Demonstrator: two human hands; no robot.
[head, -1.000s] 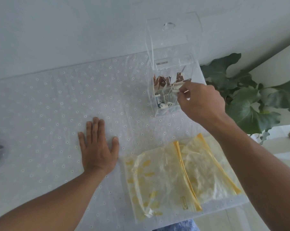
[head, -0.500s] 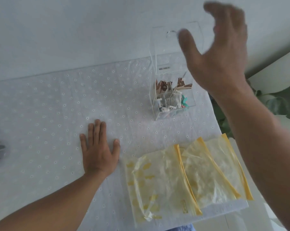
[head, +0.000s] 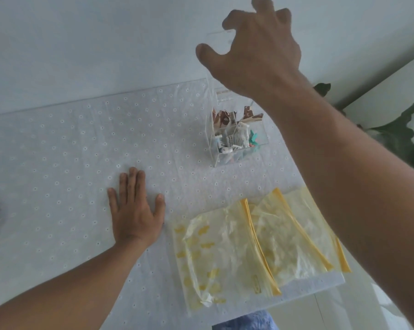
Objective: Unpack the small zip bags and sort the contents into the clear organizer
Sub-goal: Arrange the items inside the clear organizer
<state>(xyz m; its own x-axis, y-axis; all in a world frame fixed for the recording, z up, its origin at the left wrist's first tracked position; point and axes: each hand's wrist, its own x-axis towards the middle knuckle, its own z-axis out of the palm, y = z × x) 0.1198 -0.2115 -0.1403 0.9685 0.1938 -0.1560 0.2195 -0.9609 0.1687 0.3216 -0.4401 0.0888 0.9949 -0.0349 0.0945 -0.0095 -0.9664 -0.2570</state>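
From the head view, the left hand point(head: 135, 211) lies flat on the surface point(head: 58, 151), palm down, with the fingers straight and close together and the thumb spread to the side; it holds nothing. The surface is covered with a white cloth that has a pattern of small eyelet dots. The right hand point(head: 253, 52) is raised in the air in front of the upright clear lid point(head: 219, 38) of the clear organizer point(head: 234, 139), with the fingers spread and bent like a claw. The thumb is near the left edge of the lid, but I cannot tell if the fingers touch it, because the hand covers most of the lid. The organizer stands on the far right part of the surface, near the wall. Inside it, brown and white sachets point(head: 225, 119) stand in the back compartment, small white packets point(head: 234, 141) are in the front one, and some teal pieces point(head: 253, 139) lie at the right side. Three yellowish zip bags point(head: 225, 248) lie flat and overlapping on the near right part of the surface, just beside the left hand, and they look empty. Dark green leaves of a plant point(head: 396, 139) show behind the right forearm, beyond the edge of the surface.
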